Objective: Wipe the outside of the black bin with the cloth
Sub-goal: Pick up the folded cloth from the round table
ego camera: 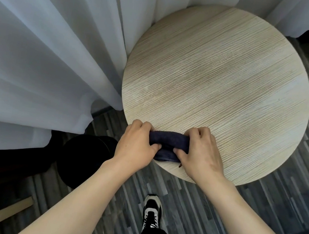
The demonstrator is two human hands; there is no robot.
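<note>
Dark cloth (167, 142) bunched, long axis L-R, both hands gripping ends

Both bare forearms reach up from the bottom edge of the frame and converge just below centre. The left hand (137, 144) is knuckles-up, fingers curled over and thumb tucked beneath, pinching one end of the cloth (167, 145). The right hand (200, 153) mirrors it at the other end, fingers bent and closed, thumb pressing inward. The two thumbs nearly meet. Wrists are straight.
</note>
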